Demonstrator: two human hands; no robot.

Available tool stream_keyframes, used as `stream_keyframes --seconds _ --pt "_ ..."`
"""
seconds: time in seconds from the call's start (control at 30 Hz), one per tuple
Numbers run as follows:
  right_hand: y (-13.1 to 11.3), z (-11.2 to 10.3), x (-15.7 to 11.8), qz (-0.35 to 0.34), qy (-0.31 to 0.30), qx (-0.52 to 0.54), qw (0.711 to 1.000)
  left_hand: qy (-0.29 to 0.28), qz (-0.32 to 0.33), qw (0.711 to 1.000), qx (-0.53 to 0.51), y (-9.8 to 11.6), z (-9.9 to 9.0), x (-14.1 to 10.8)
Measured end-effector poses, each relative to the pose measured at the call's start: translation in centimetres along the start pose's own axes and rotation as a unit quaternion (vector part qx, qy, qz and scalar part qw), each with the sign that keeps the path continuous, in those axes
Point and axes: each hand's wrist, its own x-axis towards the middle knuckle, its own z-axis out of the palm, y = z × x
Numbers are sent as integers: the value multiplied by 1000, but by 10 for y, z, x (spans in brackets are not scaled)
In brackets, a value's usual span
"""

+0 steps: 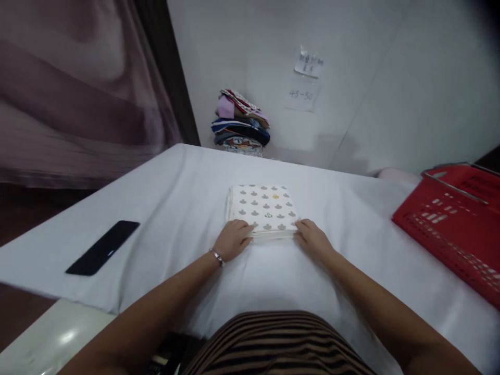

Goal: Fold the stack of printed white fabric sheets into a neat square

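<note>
A folded white cloth (pixel 265 205) with rows of grey shapes and one yellow shape lies flat in the middle of the white-covered table (pixel 187 187). Its near edge shows several layers. My left hand (pixel 233 238), with a silver band at the wrist, pinches the near left corner between thumb and fingers. At the near right corner, my right hand (pixel 311 237) has its fingers closed on the cloth's edge.
A black flat object (pixel 103 247) lies on the table at the left. A red plastic basket (pixel 453 219) with a metal handle stands at the right. Folded fabrics (pixel 240 125) are stacked beyond the far edge, by the wall with paper notes (pixel 302 95). A pink curtain hangs at the far left.
</note>
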Motion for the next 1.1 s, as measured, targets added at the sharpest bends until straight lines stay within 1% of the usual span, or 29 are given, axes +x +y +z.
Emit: stream_keyframes --seconds 0.17,0.27,0.33,0.4,0.5,0.57,0.6,0.67,0.7,0.77,0.8,0.87,0.9,0.97,1.1 --pt "6 12 -6 -35 39 9 999 9 -3 1000 -4 4 1 -4" --pt "9 13 -9 -43 52 19 998 19 -1 1000 7 6 -1 -9" --pt "10 10 -10 -41 37 13 998 36 -11 999 6 7 -3 -15" --pt "11 5 -8 -46 22 4 999 59 -33 998 -7 8 -6 -24" --pt "5 -5 2 -72 32 29 996 92 -73 992 -52 5 -10 -33" --pt "-7 -12 16 -82 36 72 993 130 -115 980 -100 -1 -13 -32" --pt "-16 -14 25 -84 32 94 992 154 -147 969 -124 -7 -15 -29" --pt "-36 -15 46 -89 10 126 988 194 -236 937 -167 -21 -18 -18" --pt "-48 -14 57 -92 -2 138 986 200 -287 918 -188 -30 -19 -12" --pt "-70 -10 79 -102 -23 163 981 180 -381 874 -243 -47 -18 -1" --pt "-80 -6 90 -103 -35 178 978 163 -415 852 -274 -55 -17 4" --pt "-98 4 109 -90 -51 207 973 131 -460 814 -328 -66 -12 11" --pt "-106 11 119 -73 -58 220 971 120 -471 803 -345 -69 -9 13" --pt "-118 23 138 -22 -70 245 967 101 -477 794 -362 -70 -5 15" --pt "-133 45 173 85 -118 259 955 77 -466 817 -332 -66 -2 17"
